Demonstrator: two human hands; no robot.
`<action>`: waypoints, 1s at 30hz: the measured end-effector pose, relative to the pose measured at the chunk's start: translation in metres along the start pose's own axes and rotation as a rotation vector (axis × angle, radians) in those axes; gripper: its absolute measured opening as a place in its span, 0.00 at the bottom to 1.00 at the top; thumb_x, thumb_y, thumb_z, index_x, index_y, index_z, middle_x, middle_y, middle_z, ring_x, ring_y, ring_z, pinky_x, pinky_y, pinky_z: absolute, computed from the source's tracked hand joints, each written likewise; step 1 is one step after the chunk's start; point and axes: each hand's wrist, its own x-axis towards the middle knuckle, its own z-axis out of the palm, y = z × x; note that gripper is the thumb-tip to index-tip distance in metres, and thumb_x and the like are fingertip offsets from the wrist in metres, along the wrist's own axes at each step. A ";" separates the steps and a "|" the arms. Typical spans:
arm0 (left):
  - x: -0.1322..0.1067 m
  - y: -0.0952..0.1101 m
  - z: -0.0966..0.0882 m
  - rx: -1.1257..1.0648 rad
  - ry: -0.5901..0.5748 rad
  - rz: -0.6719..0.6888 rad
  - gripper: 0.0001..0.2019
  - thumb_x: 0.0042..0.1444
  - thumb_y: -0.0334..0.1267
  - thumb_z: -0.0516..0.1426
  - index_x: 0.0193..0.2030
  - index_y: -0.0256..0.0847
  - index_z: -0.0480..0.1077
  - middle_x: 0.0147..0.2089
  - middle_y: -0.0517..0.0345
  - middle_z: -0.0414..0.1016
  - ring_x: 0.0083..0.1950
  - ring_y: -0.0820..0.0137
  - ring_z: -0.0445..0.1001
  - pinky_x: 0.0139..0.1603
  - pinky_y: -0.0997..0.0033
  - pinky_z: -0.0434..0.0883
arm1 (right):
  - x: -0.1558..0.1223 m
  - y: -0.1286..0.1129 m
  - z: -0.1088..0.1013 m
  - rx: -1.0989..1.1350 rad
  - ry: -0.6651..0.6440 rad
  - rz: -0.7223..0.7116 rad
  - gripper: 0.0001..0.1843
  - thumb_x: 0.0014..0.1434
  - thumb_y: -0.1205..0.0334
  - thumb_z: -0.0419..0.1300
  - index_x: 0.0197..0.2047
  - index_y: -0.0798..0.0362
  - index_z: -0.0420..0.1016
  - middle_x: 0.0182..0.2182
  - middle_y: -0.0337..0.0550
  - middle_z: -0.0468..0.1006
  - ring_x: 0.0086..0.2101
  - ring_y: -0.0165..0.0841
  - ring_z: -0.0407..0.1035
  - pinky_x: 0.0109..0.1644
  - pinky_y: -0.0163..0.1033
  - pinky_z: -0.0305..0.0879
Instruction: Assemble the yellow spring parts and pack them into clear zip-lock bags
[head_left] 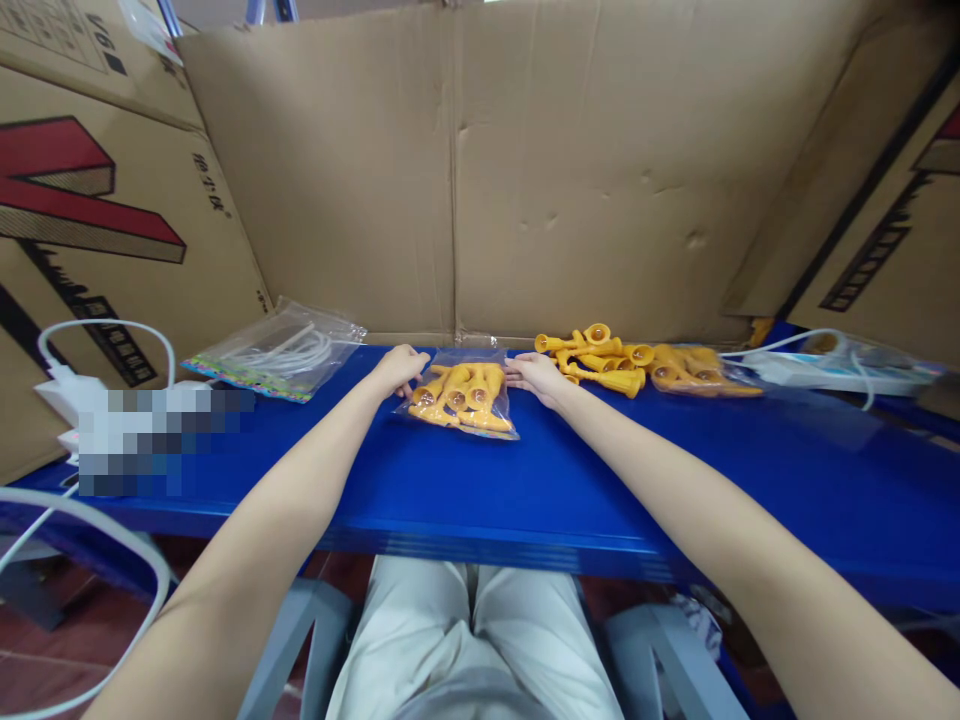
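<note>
A clear plastic bag of yellow, horn-shaped plastic pieces lies on the blue table between my hands. At its left edge, my left hand is closed, fingers curled in on the plastic. My right hand has the opposite edge at its fingertips, fairly straight and close together; the exact grip is too small to see clearly. Just beyond my right hand is a loose heap of similar yellow pieces. Beside that heap lies another clear bag filled with yellow pieces.
Cardboard walls the back of the blue table; printed cartons stand left. A clear bag with white tubing lies back left. Power strips with white cables sit right and left, the left partly blurred out.
</note>
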 end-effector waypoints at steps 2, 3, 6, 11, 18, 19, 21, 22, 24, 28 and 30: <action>0.000 0.000 0.003 -0.065 -0.060 -0.014 0.19 0.57 0.44 0.49 0.47 0.33 0.69 0.37 0.43 0.78 0.17 0.69 0.70 0.19 0.69 0.64 | 0.001 0.001 0.000 -0.010 -0.035 -0.012 0.07 0.59 0.73 0.54 0.33 0.55 0.60 0.23 0.40 0.72 0.23 0.25 0.69 0.34 0.32 0.70; 0.000 0.000 0.005 -0.093 -0.077 -0.025 0.19 0.57 0.44 0.49 0.47 0.33 0.69 0.34 0.44 0.78 0.17 0.70 0.69 0.19 0.70 0.63 | 0.001 0.001 0.000 -0.016 -0.051 -0.016 0.07 0.59 0.74 0.55 0.32 0.55 0.61 0.22 0.40 0.72 0.23 0.25 0.69 0.33 0.31 0.69; 0.001 -0.002 0.008 -0.190 -0.129 -0.060 0.18 0.59 0.45 0.47 0.43 0.32 0.70 0.22 0.51 0.73 0.16 0.73 0.65 0.18 0.73 0.62 | 0.000 0.000 0.002 -0.036 -0.071 -0.010 0.07 0.58 0.75 0.54 0.32 0.56 0.62 0.20 0.39 0.72 0.22 0.24 0.68 0.30 0.29 0.68; 0.000 -0.004 0.009 -0.258 -0.178 -0.067 0.17 0.60 0.44 0.47 0.38 0.34 0.70 0.12 0.60 0.62 0.13 0.75 0.60 0.17 0.75 0.56 | -0.001 0.000 0.004 -0.050 -0.039 -0.015 0.07 0.58 0.77 0.54 0.31 0.57 0.65 0.18 0.37 0.71 0.21 0.24 0.67 0.29 0.29 0.68; 0.003 -0.007 0.014 -0.257 -0.091 -0.019 0.07 0.56 0.39 0.54 0.35 0.37 0.68 0.17 0.62 0.66 0.17 0.76 0.66 0.19 0.77 0.60 | 0.000 0.001 0.003 -0.051 -0.015 -0.030 0.11 0.56 0.77 0.55 0.24 0.57 0.67 0.15 0.38 0.69 0.19 0.24 0.65 0.27 0.29 0.68; 0.005 -0.008 0.015 -0.286 -0.076 -0.018 0.05 0.55 0.37 0.56 0.34 0.37 0.68 0.18 0.63 0.66 0.18 0.77 0.66 0.19 0.78 0.60 | 0.000 0.001 0.003 -0.052 -0.013 -0.028 0.12 0.56 0.77 0.55 0.23 0.57 0.67 0.14 0.37 0.69 0.19 0.24 0.65 0.26 0.29 0.68; 0.008 -0.008 0.017 -0.338 -0.032 -0.011 0.03 0.53 0.32 0.57 0.30 0.36 0.67 0.19 0.63 0.66 0.19 0.79 0.66 0.19 0.81 0.61 | 0.001 0.001 0.003 -0.055 0.003 -0.019 0.13 0.55 0.79 0.55 0.22 0.57 0.67 0.14 0.37 0.69 0.18 0.24 0.65 0.25 0.28 0.67; 0.009 -0.008 0.017 -0.368 -0.005 -0.008 0.04 0.52 0.30 0.57 0.28 0.36 0.66 0.19 0.62 0.66 0.20 0.79 0.66 0.19 0.82 0.61 | 0.001 0.001 0.003 -0.053 0.014 -0.016 0.13 0.54 0.79 0.55 0.22 0.57 0.66 0.14 0.37 0.69 0.18 0.23 0.65 0.26 0.28 0.67; 0.010 -0.007 0.018 -0.451 0.030 -0.017 0.06 0.53 0.28 0.57 0.26 0.35 0.65 0.20 0.61 0.67 0.21 0.80 0.66 0.20 0.82 0.61 | 0.001 0.001 0.003 -0.038 0.037 -0.012 0.13 0.54 0.80 0.54 0.21 0.57 0.66 0.14 0.37 0.69 0.19 0.23 0.65 0.27 0.28 0.68; 0.011 -0.004 0.018 -0.612 0.009 -0.061 0.08 0.55 0.28 0.57 0.26 0.34 0.65 0.22 0.59 0.69 0.20 0.81 0.65 0.21 0.81 0.59 | 0.001 0.001 0.002 -0.003 0.038 0.002 0.14 0.56 0.79 0.52 0.22 0.57 0.64 0.15 0.37 0.69 0.19 0.23 0.66 0.29 0.29 0.68; 0.013 -0.005 0.017 -0.660 0.000 -0.087 0.08 0.55 0.28 0.58 0.26 0.34 0.65 0.21 0.60 0.68 0.19 0.81 0.65 0.21 0.80 0.58 | 0.002 0.000 0.001 0.004 0.015 0.012 0.14 0.57 0.78 0.51 0.23 0.57 0.63 0.16 0.37 0.68 0.19 0.23 0.66 0.28 0.30 0.67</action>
